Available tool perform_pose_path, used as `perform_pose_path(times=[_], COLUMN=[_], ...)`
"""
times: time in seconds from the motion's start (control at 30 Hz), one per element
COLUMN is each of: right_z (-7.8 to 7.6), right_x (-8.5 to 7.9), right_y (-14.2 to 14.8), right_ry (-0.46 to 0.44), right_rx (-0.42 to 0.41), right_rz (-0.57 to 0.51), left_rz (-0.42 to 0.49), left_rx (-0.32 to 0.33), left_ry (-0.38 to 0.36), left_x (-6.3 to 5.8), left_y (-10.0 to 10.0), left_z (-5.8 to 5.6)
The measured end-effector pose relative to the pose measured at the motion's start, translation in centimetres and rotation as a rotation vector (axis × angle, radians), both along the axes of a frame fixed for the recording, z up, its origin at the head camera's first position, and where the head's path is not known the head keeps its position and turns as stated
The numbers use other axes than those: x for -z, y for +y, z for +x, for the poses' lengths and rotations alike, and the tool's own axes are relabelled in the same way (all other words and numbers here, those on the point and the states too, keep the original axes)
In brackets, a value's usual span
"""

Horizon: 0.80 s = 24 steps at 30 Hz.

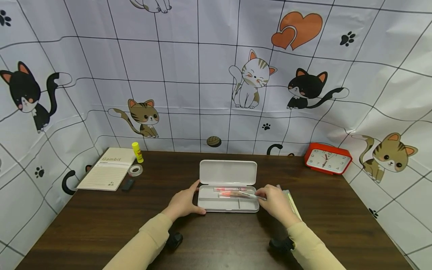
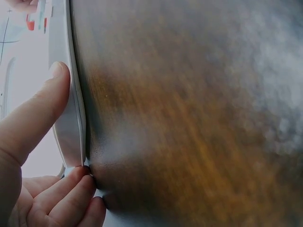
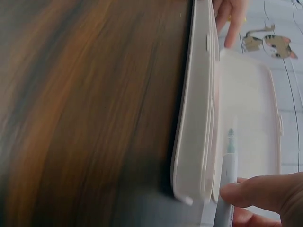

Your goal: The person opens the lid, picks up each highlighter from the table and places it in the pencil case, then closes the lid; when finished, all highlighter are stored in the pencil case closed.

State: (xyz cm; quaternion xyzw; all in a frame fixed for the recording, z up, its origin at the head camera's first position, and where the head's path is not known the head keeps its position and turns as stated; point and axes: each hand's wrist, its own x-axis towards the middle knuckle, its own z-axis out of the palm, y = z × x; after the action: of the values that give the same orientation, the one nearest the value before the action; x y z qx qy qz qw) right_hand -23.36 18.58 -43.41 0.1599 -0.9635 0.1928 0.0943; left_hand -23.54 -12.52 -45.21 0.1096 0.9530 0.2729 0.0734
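Note:
A white pencil case point(image 1: 221, 204) lies on the brown table with its lid point(image 1: 228, 172) standing up at the back. Clear pens with red parts point(image 1: 229, 194) lie in its long compartment. My left hand point(image 1: 183, 202) grips the case's left end, its thumb at the front corner and its fingers at the side. Over the case's right end, my right hand point(image 1: 275, 202) pinches a slim pen point(image 3: 228, 172) with a whitish barrel and a grey-green tip. In the right wrist view this pen slants in front of the lid; whether it touches the case I cannot tell.
Beyond my right hand lies a thin yellow-green thing point(image 1: 293, 204), partly hidden. A notebook point(image 1: 108, 168), a yellow glue stick point(image 1: 137, 152), a tape roll point(image 1: 135, 170) and a small dark block point(image 1: 128, 184) sit at the left. A red clock point(image 1: 328, 158) stands back right.

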Motion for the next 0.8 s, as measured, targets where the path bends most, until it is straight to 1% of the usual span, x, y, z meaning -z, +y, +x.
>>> perform_pose_path(times=[0.33,0.6,0.8], right_z=[-0.2,0.0,0.0], right_x=[0.4,0.3,0.3], right_y=[-3.0,-5.1,-6.5], right_ry=[-0.007,0.009,0.036], right_rx=[-0.021,-0.071,-0.135], right_rz=[0.018,0.016,0.037], left_rz=[0.001,0.0,-0.002], left_rx=[-0.001,-0.004,-0.007], left_ry=[0.01,0.011,0.011], left_x=[0.1,0.2,0.1], left_y=[0.0,0.0,0.0], left_z=[0.0,0.0,0.0])
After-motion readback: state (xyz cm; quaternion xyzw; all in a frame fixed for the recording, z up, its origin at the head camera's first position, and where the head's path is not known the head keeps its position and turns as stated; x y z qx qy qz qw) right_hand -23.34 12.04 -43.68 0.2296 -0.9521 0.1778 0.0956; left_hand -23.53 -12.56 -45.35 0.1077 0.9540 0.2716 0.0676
